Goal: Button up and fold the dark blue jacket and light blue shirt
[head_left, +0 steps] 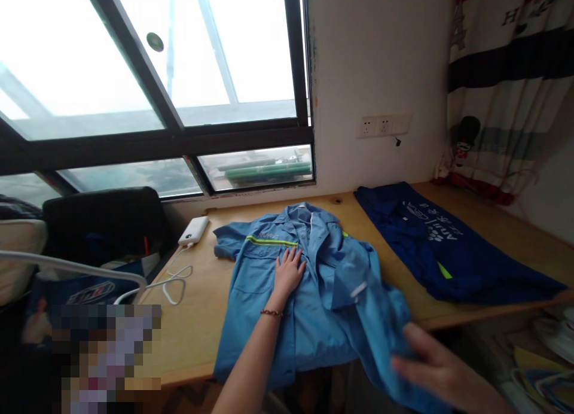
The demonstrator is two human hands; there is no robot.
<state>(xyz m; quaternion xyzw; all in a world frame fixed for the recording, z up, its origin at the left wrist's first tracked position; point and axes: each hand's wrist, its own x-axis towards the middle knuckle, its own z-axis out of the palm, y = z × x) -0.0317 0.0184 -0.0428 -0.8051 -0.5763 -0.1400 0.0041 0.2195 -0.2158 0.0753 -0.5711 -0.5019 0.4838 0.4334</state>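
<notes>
A light blue work shirt (258, 282) with a yellow-green reflective stripe lies spread on the wooden table, collar toward the window. Its lower hem hangs over the front edge. Flat on the shirt's chest, below the stripe, rests my left hand (289, 273), fingers spread. At the lower right, my right hand (430, 360) is blurred by motion; its thumb and fingers close on the shirt's right side. That side is lifted and folds over in loose creases.
A dark blue garment (475, 261) with white print lies on the wooden table (192, 336) at right. At left are a white power bank (194, 230) with a cable and a black chair (107, 228). A window and wall sockets (383, 125) stand behind.
</notes>
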